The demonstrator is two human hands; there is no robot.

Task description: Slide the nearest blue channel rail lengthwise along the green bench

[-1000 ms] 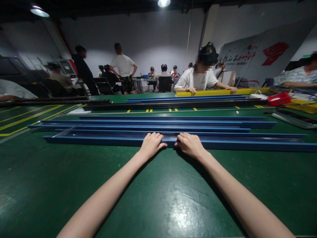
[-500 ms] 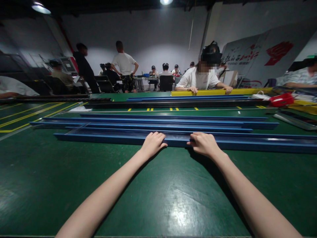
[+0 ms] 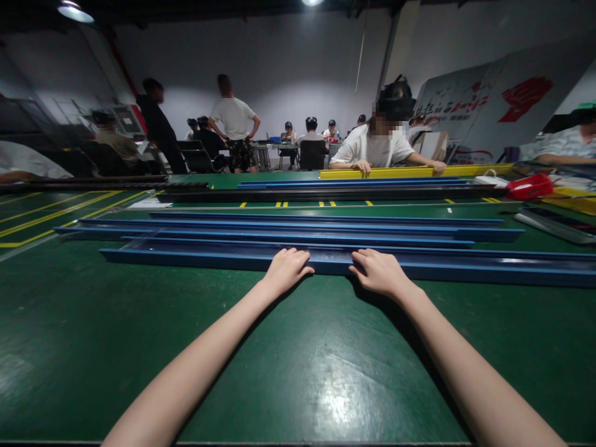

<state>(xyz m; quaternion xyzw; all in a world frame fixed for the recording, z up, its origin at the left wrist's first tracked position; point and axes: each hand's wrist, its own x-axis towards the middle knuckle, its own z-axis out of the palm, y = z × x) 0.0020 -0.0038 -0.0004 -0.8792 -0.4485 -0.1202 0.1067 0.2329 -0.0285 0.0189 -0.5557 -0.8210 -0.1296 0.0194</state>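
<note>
Two hands grip the nearest blue rail (image 3: 195,259), a long, smooth channel lying crosswise on the glossy green table (image 3: 298,372): the left hand (image 3: 287,270) and right hand (image 3: 379,272) sit side by side, fingers hooked over its top edge and thumbs against its near wall. Toward 6 o'clock the table lies bare beneath the forearms, while at 12 o'clock more blue rails (image 3: 298,231) lie parallel and close behind, the nearest just beside it, and its right end runs out of frame at 3 o'clock
</note>
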